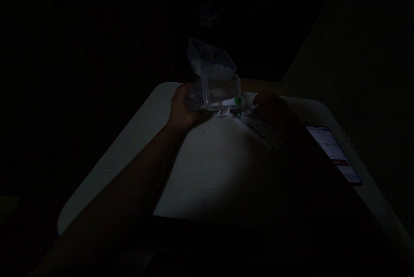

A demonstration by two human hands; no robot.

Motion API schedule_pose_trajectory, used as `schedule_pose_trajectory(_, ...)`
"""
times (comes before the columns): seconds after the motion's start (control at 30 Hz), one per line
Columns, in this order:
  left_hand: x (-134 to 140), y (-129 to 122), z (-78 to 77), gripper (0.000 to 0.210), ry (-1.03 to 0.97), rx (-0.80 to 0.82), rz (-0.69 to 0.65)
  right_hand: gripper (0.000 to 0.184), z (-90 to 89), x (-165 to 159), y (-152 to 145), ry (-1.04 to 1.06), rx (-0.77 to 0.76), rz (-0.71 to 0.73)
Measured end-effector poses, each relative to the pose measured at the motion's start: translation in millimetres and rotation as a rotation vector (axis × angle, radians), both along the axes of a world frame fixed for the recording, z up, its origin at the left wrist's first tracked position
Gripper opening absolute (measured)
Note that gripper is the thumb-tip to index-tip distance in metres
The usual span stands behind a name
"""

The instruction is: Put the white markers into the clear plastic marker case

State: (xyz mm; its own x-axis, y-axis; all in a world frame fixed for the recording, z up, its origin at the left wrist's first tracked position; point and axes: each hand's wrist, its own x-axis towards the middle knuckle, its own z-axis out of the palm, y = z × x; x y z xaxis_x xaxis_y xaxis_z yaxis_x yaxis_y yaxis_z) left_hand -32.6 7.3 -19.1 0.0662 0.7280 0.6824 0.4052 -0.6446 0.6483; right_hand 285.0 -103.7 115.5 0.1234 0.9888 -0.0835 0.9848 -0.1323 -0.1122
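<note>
My left hand (181, 107) is wrapped round the side of a clear plastic box (196, 96), which lies tipped with its mouth toward me. Its clear lid (211, 59) stands open above. Inside the box lies a white marker (228, 101) with a green end. My right hand (270, 104) is just right of the box, its fingers curled and mostly in shadow; a small pale tip shows at them, too dark to name. Below that hand lie several white pen-like sticks (257, 128) with dark print. A small white label (224, 112) shows under the box's rim.
A pale, round-cornered table (200, 169) is under everything. On its right side a phone (334, 154) lies with its screen lit, beyond my right forearm. A wall (365, 61) rises at the right. Most of the surroundings are too dark to make out.
</note>
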Motion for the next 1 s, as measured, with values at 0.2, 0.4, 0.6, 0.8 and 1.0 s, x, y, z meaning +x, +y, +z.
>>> schedule_pose_trajectory(0.2,-1,-2,2.4,0.123,0.012,-0.010,-0.017,0.056,21.8,3,-2,0.060,0.022,-0.067)
schedule_pose_trajectory(0.4,0,-7,2.4,0.121,0.029,-0.024,-0.003,0.054,46.9,6,-11,0.109,0.111,-0.066)
schedule_pose_trajectory(0.6,4,-11,8.0,0.129,0.013,-0.059,-0.013,0.061,61.9,1,-22,0.154,0.222,-0.041)
schedule_pose_trajectory(0.8,5,-11,6.3,0.135,-0.018,-0.053,-0.021,0.061,69.0,-1,-29,0.188,0.463,-0.005)
schedule_pose_trajectory(1.0,5,-13,9.4,0.133,0.011,-0.060,-0.010,0.069,86.9,2,-49,0.150,0.893,0.029)
